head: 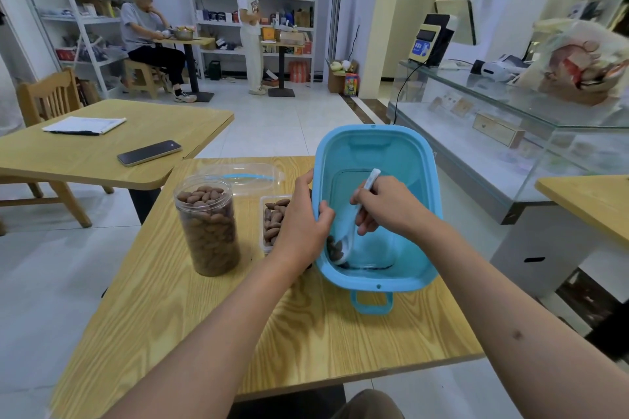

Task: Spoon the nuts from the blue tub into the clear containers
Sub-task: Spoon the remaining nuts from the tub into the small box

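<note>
The blue tub (401, 160) stands tilted toward me on the wooden table (238, 326), its left rim gripped by my left hand (301, 218). My right hand (388, 206) holds a pale blue spoon (347, 235) inside the tub, its bowl down among a few brown nuts (335, 250) in the near left corner. A tall clear jar (207, 224), nearly full of nuts, stands open to the left. A low clear box (272, 221) with nuts sits between jar and tub, partly hidden by my left hand.
A clear lid with a blue strip (252, 177) lies behind the jar. A second table (102, 160) at left carries a phone (149, 153) and papers (85, 125). A glass counter (510, 133) runs along the right. Two people are at the far shelves.
</note>
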